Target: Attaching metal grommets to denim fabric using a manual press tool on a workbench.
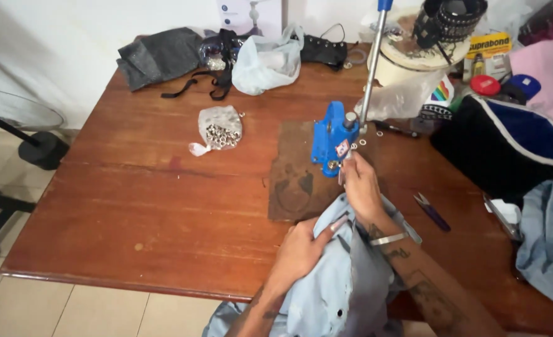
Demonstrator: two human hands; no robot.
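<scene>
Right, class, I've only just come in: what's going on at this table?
A person is at a wooden table with pale denim fabric in front of them. The left hand presses the fabric down near the table edge. The right hand reaches to the base of a blue hand press, fingers at its die. A clear bag of metal eyelets lies further left, untouched, and small snips lie to the right.
</scene>
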